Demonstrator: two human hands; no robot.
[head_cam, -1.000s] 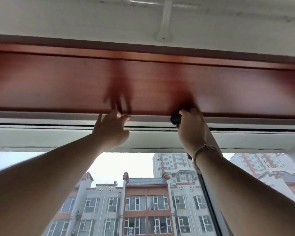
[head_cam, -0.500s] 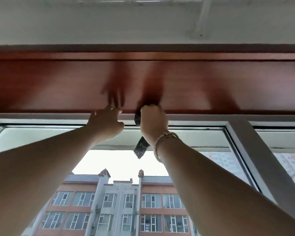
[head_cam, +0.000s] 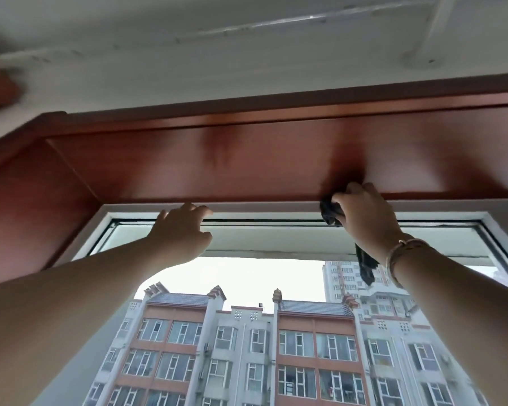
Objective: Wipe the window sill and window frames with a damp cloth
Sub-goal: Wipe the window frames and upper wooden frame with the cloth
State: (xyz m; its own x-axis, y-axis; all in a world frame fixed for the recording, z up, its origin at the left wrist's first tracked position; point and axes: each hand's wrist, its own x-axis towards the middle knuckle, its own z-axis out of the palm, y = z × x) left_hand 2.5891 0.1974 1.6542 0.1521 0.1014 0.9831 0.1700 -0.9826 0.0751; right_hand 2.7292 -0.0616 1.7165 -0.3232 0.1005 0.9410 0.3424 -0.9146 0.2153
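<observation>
Rightward now — right hand (head_cam: 364, 218) presses dark cloth (head_cam: 329, 212) against white frame (head_cam: 261, 207).

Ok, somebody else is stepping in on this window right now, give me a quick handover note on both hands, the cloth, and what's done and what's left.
Right hand: closed on the dark cloth, pressing it against the top rail of the white window frame just under the red-brown wood panel; a tail of cloth hangs below the wrist.
Left hand: open, empty, fingertips resting on the same top rail, further left.
Done: cannot be judged from this view; no clear wiped streaks show.
Left: the rest of the top rail, the side frames, and the sill, which is out of view.
</observation>
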